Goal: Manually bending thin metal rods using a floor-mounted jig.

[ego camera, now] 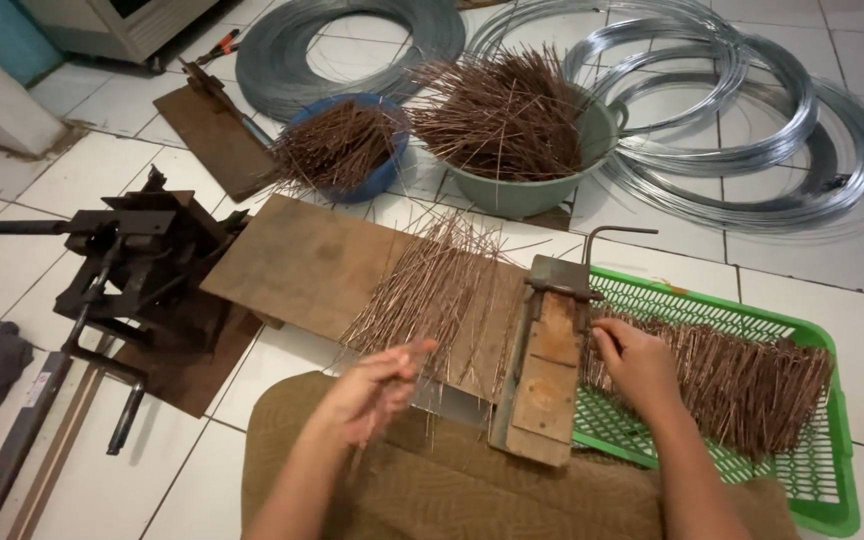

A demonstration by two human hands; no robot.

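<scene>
2 hands (512,375) handle copper wires (432,290).

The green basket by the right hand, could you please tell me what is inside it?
The green basket holds a heap of bent copper-coloured wire pieces. The right hand rests on their near end. The heap hides whatever lies beneath it.

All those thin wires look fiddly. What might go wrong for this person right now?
1. The left hand pinches a few thin wire pieces; their bare ends may prick the fingers.
2. The loose wire pile on the wooden board lies fanned out near its edge, so a nudge might scatter pieces onto the tiled floor.
3. The right hand rests beside the metal-and-wood jig, over the green basket of bent wires; fingers might get pinched or scratched there.
</scene>
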